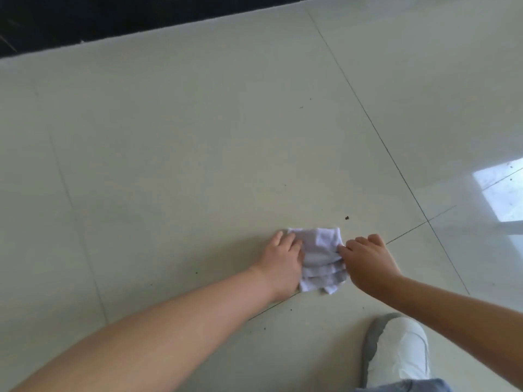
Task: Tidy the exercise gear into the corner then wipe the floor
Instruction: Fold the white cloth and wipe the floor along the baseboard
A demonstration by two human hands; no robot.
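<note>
A folded white cloth (321,258) lies flat on the pale tiled floor (184,154), low in the head view and a little right of centre. My left hand (283,260) rests on the cloth's left edge, fingers pressing down on it. My right hand (365,260) holds the cloth's right edge with its fingertips pinched on the fabric. Small dark crumbs of dirt (346,218) lie just beyond the cloth and more specks are scattered around it. No exercise gear is in view.
A black skirting strip (113,21) runs along the far edge of the floor. My white shoe (396,352) stands at the bottom right, close behind my right hand. A bright window reflection (501,193) shines on the tiles at the right.
</note>
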